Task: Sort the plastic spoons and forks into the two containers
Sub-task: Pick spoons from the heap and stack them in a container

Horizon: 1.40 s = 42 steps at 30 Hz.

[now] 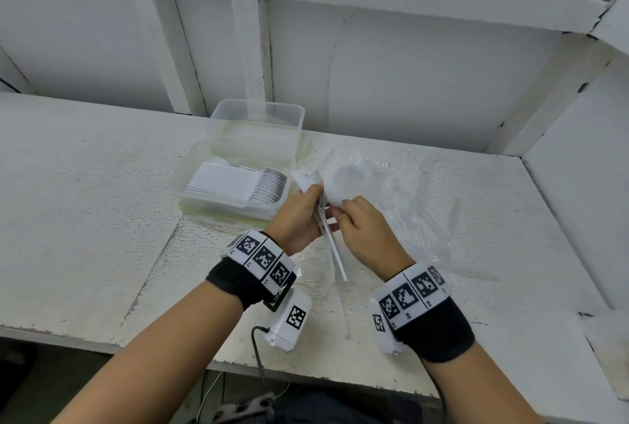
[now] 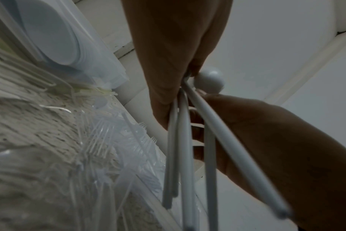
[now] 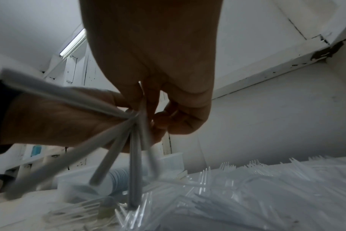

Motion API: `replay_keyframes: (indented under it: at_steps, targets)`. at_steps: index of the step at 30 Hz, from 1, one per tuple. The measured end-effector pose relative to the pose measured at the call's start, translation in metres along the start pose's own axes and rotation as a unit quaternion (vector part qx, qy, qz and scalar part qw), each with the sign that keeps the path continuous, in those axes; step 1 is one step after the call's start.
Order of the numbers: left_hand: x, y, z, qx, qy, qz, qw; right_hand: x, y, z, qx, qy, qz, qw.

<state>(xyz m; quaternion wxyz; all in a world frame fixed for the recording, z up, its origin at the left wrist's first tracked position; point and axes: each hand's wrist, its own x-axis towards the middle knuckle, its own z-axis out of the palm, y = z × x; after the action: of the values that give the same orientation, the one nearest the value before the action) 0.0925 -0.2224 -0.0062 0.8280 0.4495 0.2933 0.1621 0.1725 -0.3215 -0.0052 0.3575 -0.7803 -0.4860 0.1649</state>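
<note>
Both hands meet over the table's middle around a bunch of white plastic spoons (image 1: 335, 253). My left hand (image 1: 303, 212) grips the bunch near the bowls, and the handles fan down toward me. My right hand (image 1: 357, 223) pinches the same spoons from the right. The left wrist view shows the spoon handles (image 2: 181, 148) under my left hand (image 2: 176, 54), with the right hand (image 2: 267, 140) beside them. In the right wrist view my right hand (image 3: 154, 70) closes on the spoon handles (image 3: 134, 156). A near clear container (image 1: 224, 212) holds stacked white spoons. Behind it stands a second clear container (image 1: 218, 127).
A loose heap of clear plastic forks (image 1: 415, 206) covers the table right of the hands, also seen as the forks (image 2: 118, 140) and forks (image 3: 247, 179). White wall panels rise behind and at the right. The table's front edge (image 1: 306, 372) runs below my wrists.
</note>
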Motion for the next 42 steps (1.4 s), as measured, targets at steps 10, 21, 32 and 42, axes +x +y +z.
replay_keyframes:
  at_steps: [10,21,32,42]
  targets:
    - [0.000,0.000,-0.003,-0.027,0.035,0.001,0.999,-0.001,-0.001,-0.004,0.093,0.093,0.103,0.986]
    - [-0.007,0.001,0.005,-0.065,-0.018,0.019,0.998,0.000,-0.007,0.022,0.136,0.149,0.000,0.979]
    - [-0.009,0.000,0.008,-0.075,0.014,0.035,0.996,-0.004,-0.007,0.023,0.102,0.086,-0.038,0.990]
    - [-0.006,0.002,-0.001,-0.098,-0.002,-0.017,0.995,-0.008,0.002,0.016,0.085,0.082,-0.039,0.992]
